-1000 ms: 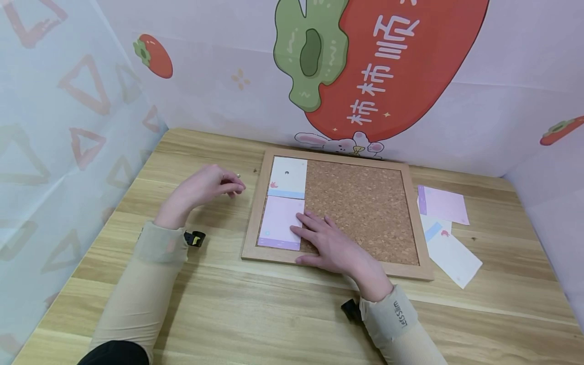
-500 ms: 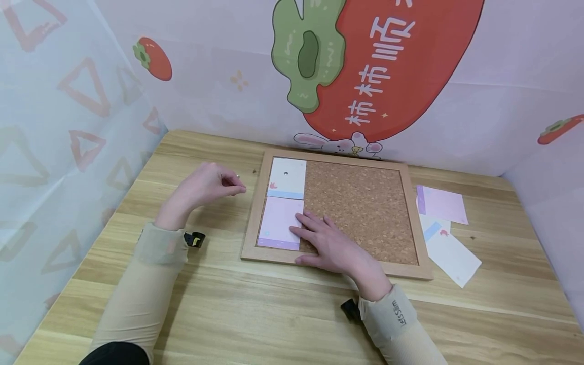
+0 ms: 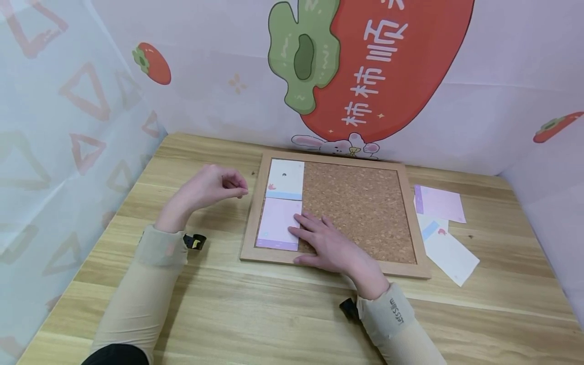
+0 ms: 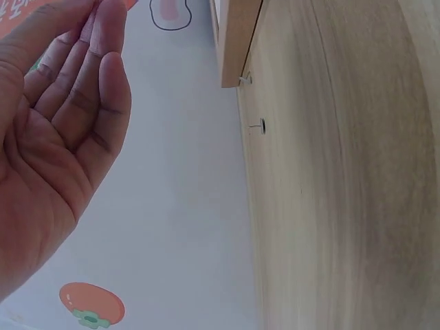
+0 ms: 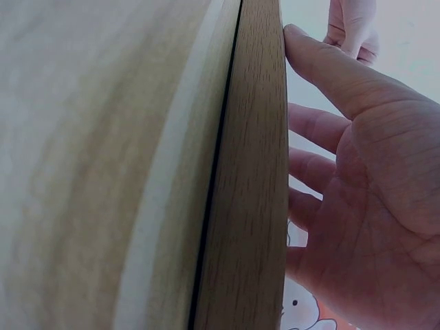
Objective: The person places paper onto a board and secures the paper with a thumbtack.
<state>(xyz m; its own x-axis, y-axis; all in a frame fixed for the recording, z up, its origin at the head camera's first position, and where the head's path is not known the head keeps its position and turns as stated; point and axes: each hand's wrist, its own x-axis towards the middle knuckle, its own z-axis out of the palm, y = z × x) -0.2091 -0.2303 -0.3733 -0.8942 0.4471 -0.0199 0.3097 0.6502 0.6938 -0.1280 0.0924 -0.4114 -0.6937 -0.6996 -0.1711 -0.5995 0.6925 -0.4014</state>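
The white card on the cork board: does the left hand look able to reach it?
Probably yes: only the low wooden frame seems to lie between the left hand and the white card.

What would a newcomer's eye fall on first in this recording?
Likely the huge red fruit printed on the back wall. Next, the framed corkboard on the table, with a white card and, nearer, a pink card down its left side. Then the right grip, spread over the board's near edge and reaching the pink card.
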